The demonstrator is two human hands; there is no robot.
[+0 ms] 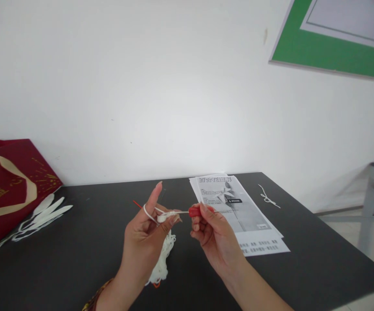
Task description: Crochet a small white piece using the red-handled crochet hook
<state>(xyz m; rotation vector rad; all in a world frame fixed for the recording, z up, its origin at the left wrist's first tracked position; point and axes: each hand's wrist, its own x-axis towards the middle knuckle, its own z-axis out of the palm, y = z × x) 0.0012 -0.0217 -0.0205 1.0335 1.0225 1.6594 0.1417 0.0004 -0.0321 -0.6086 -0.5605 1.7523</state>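
Observation:
My left hand (146,242) pinches a small piece of white crochet work (163,217) between thumb and fingers. White yarn loops around its raised index finger. In my right hand (217,235) is a crochet hook (195,211) with a red handle, gripped between thumb and fingers. The hook's thin pale shaft reaches left to the white stitches; its tip is hidden there. A skein of white yarn (162,263) lies on the table below and partly behind my left hand. A thin red strand sticks out to the left behind the left index finger.
Printed sheets (248,220) lie on the black table (86,259), right of my hands. Farther right is a short knotted white string (267,199). White crocheted petals (44,216) rest at left beside a dark red gift bag (12,181). A white wall stands behind.

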